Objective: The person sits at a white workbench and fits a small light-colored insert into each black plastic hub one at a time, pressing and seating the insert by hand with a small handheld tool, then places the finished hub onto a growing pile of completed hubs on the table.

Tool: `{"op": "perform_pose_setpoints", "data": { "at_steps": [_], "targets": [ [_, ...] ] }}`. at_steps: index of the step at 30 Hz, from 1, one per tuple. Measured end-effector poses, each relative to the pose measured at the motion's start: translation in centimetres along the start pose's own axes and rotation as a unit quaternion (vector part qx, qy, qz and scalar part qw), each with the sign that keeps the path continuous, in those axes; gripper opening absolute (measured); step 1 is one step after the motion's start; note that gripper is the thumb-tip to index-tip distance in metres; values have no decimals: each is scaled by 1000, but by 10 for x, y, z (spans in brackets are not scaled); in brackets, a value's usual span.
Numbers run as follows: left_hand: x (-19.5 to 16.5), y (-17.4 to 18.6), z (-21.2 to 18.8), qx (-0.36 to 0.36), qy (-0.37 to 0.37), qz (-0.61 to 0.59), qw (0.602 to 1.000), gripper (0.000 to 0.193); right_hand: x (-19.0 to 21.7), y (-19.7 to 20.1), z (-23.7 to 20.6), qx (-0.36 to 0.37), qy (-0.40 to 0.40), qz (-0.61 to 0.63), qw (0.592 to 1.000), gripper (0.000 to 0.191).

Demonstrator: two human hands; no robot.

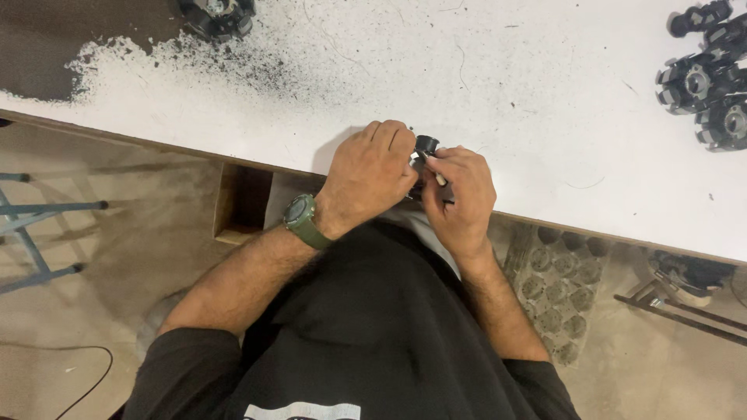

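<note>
Keep the small black part (pixel 426 145) pinched at the near edge of the white table (pixel 545 117), left hand (pixel 369 175) curled shut over its left side, right hand (pixel 459 190) closed on it with a thin light pin-like piece (pixel 440 179) at the fingertips. Work slowly and squarely, elbows tucked, well clear of the 3 or so black wheel assemblies (pixel 704 82) at the far right.

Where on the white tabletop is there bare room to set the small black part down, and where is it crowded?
Widest bare patch: the white tabletop between the hands and the cluster of black-and-silver round parts at the right edge. Left hand and right hand hold the small black part at the near edge. The far left is gritty with dark specks beside another black round part.
</note>
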State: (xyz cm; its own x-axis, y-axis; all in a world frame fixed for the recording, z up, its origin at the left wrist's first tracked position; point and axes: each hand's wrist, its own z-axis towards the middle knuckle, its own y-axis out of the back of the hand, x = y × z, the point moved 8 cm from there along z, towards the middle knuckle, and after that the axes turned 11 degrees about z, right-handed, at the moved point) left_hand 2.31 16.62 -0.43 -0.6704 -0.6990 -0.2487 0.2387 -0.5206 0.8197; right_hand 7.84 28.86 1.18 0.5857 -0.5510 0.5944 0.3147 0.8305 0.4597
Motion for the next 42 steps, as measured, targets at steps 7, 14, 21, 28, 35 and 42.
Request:
{"op": "perform_pose_setpoints", "data": {
  "at_steps": [7, 14, 21, 28, 35, 42],
  "targets": [
    [0, 2, -4, -30, 7, -4, 1000, 31, -3, -4, 3, 27, -10, -41, 999, 35],
    [-2, 8, -5, -33, 15, -2, 999, 28, 4, -4, 2, 5, -9, -23, 1000, 34],
    [-1, -1, -11, -55, 10, 0, 998, 27, -1, -8, -3, 3, -19, -57, 998, 33],
    [70, 44, 6, -95, 24, 62, 993, 39, -32, 45, 7, 6, -39, -211, 977, 20],
    [232, 87, 21, 88, 176, 57, 979, 77, -63, 131, -37, -215, -186, -62, 957, 16],
    [148, 82, 6, 94, 37, 157, 982, 114, -59, 65, -18, -97, -99, 2, 990, 12]
  ]
}}
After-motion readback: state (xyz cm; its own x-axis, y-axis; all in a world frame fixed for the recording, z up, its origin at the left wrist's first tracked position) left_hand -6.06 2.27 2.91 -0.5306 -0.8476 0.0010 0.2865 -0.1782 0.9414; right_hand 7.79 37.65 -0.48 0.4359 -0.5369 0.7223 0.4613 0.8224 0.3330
